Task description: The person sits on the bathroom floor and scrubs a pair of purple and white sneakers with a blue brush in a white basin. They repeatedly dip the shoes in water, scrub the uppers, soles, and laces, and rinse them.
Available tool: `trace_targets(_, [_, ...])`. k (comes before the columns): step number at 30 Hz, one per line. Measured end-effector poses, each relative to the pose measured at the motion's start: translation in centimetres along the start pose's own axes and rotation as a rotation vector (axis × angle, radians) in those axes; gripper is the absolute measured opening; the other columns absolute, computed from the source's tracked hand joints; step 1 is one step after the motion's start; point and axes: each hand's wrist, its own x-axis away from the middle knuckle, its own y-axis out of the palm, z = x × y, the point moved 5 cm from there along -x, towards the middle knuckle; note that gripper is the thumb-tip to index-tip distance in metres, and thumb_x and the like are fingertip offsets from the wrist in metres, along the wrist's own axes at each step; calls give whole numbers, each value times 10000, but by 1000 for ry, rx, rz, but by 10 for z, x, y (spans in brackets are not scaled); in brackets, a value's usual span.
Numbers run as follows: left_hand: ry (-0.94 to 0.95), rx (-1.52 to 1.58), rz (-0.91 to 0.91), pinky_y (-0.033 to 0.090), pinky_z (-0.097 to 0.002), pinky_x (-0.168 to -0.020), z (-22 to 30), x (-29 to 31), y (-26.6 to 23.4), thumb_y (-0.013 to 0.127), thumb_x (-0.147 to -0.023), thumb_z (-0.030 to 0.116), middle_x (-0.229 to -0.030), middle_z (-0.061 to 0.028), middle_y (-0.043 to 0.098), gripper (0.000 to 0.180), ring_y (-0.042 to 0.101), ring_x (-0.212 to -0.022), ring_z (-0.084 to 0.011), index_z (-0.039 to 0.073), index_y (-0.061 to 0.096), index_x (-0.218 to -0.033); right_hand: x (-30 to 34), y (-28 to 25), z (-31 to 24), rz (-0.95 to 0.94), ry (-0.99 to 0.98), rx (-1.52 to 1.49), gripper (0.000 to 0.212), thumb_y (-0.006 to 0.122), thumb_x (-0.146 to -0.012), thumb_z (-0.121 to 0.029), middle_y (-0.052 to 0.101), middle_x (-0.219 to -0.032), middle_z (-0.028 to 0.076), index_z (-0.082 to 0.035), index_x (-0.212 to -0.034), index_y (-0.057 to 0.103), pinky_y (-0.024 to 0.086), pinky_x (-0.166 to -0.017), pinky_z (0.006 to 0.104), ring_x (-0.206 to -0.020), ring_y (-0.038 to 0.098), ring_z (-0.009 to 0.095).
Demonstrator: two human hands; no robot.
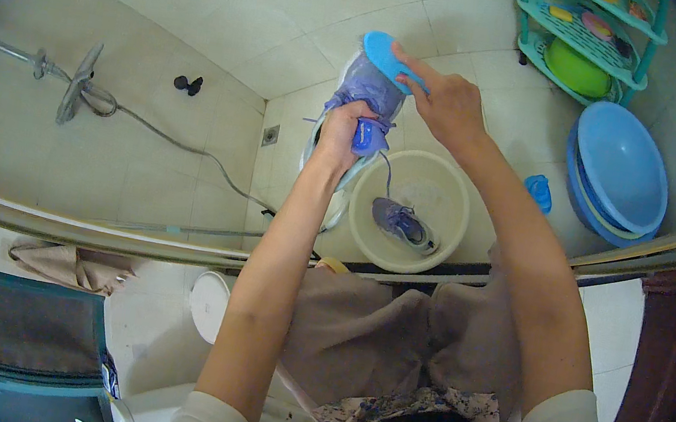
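2 bare hands hold a purple shoe [369, 84] and a blue brush [384, 55] at the upper centre of the frame, above a tiled floor.
The left hand [342, 130] has its fingers closed around the shoe near the tongue and laces, the toe pointing toward the top of the frame. The right hand [449, 106] grips the brush, its fingers pressed along the back; the brush lies over the toe end, its underside hidden. Just right of centre, a cream basin [438, 178] holds 1 more purple shoe [401, 222]. Stacked basins [621, 164] stand at the right, below a turquoise rack [575, 47] at the upper right. A shower hose [183, 142] trails across the left.
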Motion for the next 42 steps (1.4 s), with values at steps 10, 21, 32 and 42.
trace_targets(10, [0,-101,30,446,-277,-483,-12,3,-3,508,-694,62,-631,-63,538,38,532,-507,-167,36,532,-709,-5,1,9,-10,-22,34,459,533,-825,-262,557,-552,114,-315,-1267,421,448,-462,385,-495,570,281])
trace_targets(21, [0,91,0,488,-320,-557,-4,-4,-6,505,-666,47,-764,-105,582,232,576,-625,-219,-10,525,-890,2,4,-2,-69,-5,90,443,498,-855,-325,574,-555,105,-327,-1283,386,454,-452,384,-493,586,274])
trace_targets(32, [-11,129,-10,479,-312,-523,-7,-4,0,509,-658,58,-690,-100,565,100,554,-558,-220,15,524,-747,-5,-11,9,-34,74,91,452,524,-832,-317,587,-589,112,-355,-1266,405,475,-504,408,-532,598,286])
trace_targets(42, [40,232,-5,490,-327,-623,-5,-4,-10,508,-643,56,-784,-114,588,215,569,-645,-248,-3,528,-848,16,20,-7,-156,-88,43,460,514,-836,-234,583,-580,137,-297,-1279,407,468,-483,410,-527,596,298])
